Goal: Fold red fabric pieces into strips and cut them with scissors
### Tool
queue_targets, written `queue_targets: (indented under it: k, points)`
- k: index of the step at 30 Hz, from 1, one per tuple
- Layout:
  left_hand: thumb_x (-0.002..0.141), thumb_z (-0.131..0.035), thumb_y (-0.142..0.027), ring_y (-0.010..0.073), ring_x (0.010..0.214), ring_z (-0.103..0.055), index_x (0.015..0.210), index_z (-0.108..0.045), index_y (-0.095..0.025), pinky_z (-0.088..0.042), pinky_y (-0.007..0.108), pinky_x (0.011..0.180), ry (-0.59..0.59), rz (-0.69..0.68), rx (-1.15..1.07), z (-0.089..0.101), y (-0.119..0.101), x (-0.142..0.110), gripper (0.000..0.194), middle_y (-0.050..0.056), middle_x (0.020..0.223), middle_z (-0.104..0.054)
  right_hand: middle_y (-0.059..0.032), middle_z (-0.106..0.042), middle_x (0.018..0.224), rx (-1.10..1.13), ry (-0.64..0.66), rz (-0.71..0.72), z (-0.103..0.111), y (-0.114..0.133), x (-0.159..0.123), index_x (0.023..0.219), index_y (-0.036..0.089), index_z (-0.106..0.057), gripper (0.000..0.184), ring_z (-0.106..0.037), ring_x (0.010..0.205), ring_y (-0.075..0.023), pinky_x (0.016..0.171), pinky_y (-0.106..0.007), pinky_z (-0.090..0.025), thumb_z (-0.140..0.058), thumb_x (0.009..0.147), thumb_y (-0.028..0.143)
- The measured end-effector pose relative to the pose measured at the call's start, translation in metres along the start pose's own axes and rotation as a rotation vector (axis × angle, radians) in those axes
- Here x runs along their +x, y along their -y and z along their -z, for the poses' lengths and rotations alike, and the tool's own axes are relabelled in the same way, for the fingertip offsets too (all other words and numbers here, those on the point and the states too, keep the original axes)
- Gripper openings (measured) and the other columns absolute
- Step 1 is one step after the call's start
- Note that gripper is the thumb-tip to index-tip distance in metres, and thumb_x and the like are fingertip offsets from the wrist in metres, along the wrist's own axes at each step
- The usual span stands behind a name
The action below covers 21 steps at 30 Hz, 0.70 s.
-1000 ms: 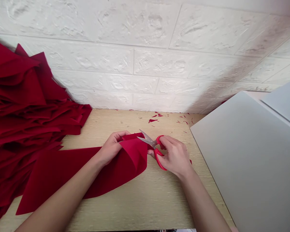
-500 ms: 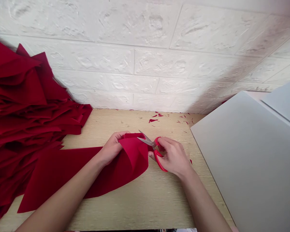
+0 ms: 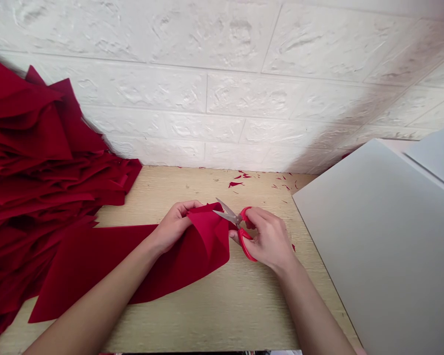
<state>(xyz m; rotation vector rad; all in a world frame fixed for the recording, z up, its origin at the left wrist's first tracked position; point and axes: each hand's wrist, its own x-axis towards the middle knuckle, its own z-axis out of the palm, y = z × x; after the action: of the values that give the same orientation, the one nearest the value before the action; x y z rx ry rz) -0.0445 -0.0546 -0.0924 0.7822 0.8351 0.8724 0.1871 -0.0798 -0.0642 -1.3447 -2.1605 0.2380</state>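
Observation:
My left hand [image 3: 177, 224] is closed on a long piece of dark red fabric [image 3: 173, 276], gripping it near its upper edge. The fabric's right end is folded over, and its left part lies flat on the table. In my right hand [image 3: 268, 236] is a pair of scissors [image 3: 244, 222] with red handles, fingers and thumb through the loops. Its metal blades are apart and point left, at the folded upper right end of the fabric. Whether fabric sits between the blades is hard to make out.
A tall heap of red fabric pieces [image 3: 40, 162] fills the left side. Small red scraps [image 3: 237, 184] lie on the wooden table [image 3: 222, 320] near the white brick-patterned wall [image 3: 244, 93]. A large pale grey box-like object [image 3: 385, 236] stands at the right.
The scissors and my right hand have shifted very slightly right. The folded end of the fabric has moved a little with my left hand, and its flap has creased more.

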Motion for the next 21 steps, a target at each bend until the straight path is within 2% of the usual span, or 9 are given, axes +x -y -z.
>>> queue_targets:
  k: [6,10,15,21]
  points:
    - [0.075,-0.079,-0.034,0.0153,0.069,-0.067,0.098,-0.074,-0.015,-0.048,0.023,0.064,-0.012,0.022,0.096,0.005,0.005,0.001,0.030,0.007,0.089,-0.077,0.0035,-0.049,0.063,-0.006,0.021,0.006,0.001,-0.001,-0.001,0.071,0.023,-0.041,0.028,-0.041,0.055,-0.0121,0.057,-0.026,-0.031,-0.062,0.085,0.037]
    - [0.077,-0.077,-0.036,0.0168,0.070,-0.066,0.097,-0.076,-0.015,-0.048,0.024,0.063,-0.019,0.005,0.179,0.001,0.000,0.001,0.030,0.008,0.090,-0.077,0.0036,-0.049,0.064,-0.005,0.024,0.008,0.000,-0.001,-0.001,0.071,0.023,-0.040,0.030,-0.041,0.056,-0.0122,0.057,-0.026,-0.030,-0.063,0.085,0.038]
    - [0.081,-0.072,-0.035,0.0208,0.085,-0.069,0.098,-0.077,-0.016,-0.050,0.025,0.070,0.078,-0.028,0.212,-0.008,-0.009,-0.001,0.026,0.010,0.101,-0.077,0.0036,-0.048,0.064,-0.005,0.025,0.021,0.000,0.000,0.000,0.071,0.023,-0.040,0.032,-0.040,0.056,-0.0124,0.058,-0.026,-0.030,-0.063,0.085,0.039]
    - [0.076,-0.077,-0.039,0.0184,0.072,-0.066,0.097,-0.076,-0.015,-0.048,0.025,0.064,-0.007,-0.005,0.190,-0.003,-0.001,0.000,0.032,0.008,0.087,-0.076,0.0032,-0.049,0.064,-0.016,0.024,0.027,0.001,0.001,0.000,0.071,0.023,-0.040,0.031,-0.041,0.056,-0.0127,0.058,-0.026,-0.030,-0.063,0.085,0.040]
